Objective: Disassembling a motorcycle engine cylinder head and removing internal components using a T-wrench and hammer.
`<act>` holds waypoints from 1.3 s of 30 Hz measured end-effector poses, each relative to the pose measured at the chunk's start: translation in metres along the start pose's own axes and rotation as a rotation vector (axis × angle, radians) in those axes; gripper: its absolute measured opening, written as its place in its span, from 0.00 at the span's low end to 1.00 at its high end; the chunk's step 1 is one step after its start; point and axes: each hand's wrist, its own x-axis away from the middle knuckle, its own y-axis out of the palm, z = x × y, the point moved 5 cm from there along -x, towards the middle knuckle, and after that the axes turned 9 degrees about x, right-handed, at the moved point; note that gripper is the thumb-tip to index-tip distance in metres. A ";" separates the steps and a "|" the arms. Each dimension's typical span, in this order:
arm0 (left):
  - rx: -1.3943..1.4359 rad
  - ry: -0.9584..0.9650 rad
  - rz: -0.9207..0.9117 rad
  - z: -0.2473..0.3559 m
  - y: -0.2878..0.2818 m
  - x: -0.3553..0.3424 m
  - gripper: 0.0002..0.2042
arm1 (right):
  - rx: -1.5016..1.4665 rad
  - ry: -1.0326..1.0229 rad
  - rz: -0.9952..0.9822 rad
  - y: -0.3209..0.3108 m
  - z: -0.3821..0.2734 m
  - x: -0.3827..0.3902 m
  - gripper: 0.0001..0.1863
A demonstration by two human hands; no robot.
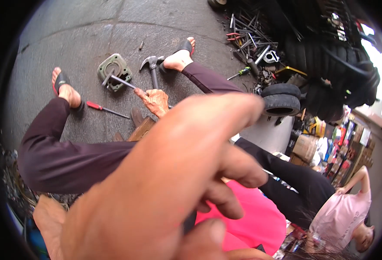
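My left hand (pixel 156 173) reaches in from the lower left, very large and close to the camera. Its fingers are partly bent and spread, and nothing shows in them. Farther off, my right hand (pixel 155 103) grips the rod of a T-shaped metal tool (pixel 124 82), thumb along the rod. The tool's crossbar end lies over a grey metal engine cylinder (pixel 115 65) on the floor. Just right of that is a claw hammer (pixel 153 71), and nearer to me lies a red-handled screwdriver (pixel 106 109). My right forearm is hidden behind the left hand.
A brown wooden block (pixel 142 129) sits between my legs. Scattered tools (pixel 247 37), a green-handled screwdriver (pixel 241 72) and stacked tyres (pixel 282 99) are at the right. Someone in a pink shirt (pixel 340 216) is at the lower right. Bright pink cloth (pixel 260 212) shows behind my left hand.
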 end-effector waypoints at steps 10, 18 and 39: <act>-0.079 0.040 -0.020 -0.001 -0.006 -0.009 0.28 | -0.001 0.032 -0.015 -0.004 0.006 0.007 0.40; -0.387 0.055 0.036 -0.018 -0.021 -0.006 0.26 | -0.129 0.151 -0.097 0.007 0.004 0.002 0.42; -1.420 -0.238 0.408 -0.240 -0.137 -0.025 0.15 | -0.340 -0.082 0.065 -0.024 -0.014 0.003 0.37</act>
